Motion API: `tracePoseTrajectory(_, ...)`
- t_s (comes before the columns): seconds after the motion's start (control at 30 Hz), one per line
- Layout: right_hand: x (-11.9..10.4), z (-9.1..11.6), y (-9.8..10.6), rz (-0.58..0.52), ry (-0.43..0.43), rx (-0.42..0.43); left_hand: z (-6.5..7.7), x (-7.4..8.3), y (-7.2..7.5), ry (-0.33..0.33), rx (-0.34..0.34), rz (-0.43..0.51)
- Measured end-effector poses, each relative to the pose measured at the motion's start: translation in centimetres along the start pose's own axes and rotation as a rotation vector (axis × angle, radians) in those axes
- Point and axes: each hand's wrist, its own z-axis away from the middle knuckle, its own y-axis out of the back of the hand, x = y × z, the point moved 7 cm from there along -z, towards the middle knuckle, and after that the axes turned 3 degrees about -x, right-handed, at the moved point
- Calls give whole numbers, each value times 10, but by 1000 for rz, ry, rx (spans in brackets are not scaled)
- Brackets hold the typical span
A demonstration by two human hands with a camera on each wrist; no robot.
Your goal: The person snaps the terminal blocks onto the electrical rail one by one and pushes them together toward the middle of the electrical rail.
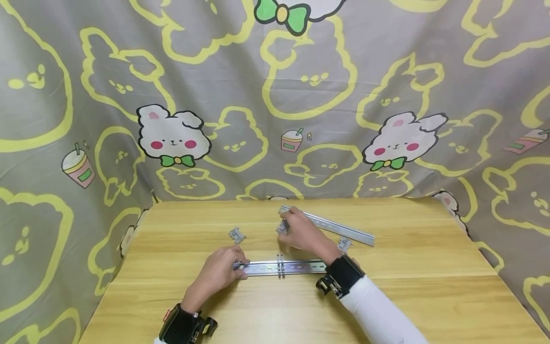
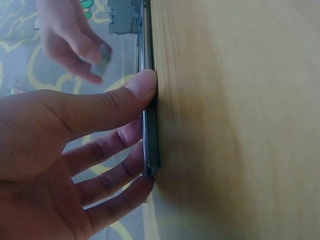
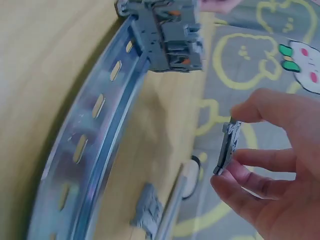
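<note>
A slotted metal DIN rail (image 1: 262, 268) lies across the front middle of the table. My left hand (image 1: 218, 268) grips its left end, thumb on the near edge and fingers along the far one, as the left wrist view shows on the rail (image 2: 151, 135). Around the rail's middle a grey terminal block (image 3: 172, 37) stands upright, clipped across it. Beyond the rail, my right hand (image 1: 304, 233) pinches another thin grey terminal block (image 3: 229, 146) between thumb and fingertips, held apart from the rail.
A second DIN rail (image 1: 343, 228) lies slanted at the back right. One loose terminal block (image 1: 237, 235) rests on the table (image 1: 180, 239) behind my left hand, another loose block (image 1: 344, 244) near my right wrist. A patterned curtain (image 1: 240, 86) hangs behind the table.
</note>
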Motion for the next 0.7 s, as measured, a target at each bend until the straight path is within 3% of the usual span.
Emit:
tracePoseTrajectory(0.3,25,53,22,-73,-28,98,0,0,0,0,3,-2)
tracePoseTrajectory(0.53,51,86,20,-157,10,49,1,0,-1,3,-14,4)
tracePoseTrajectory(0.7,63,103,27,-165,42,63,3,-1,1,-1,-6,9)
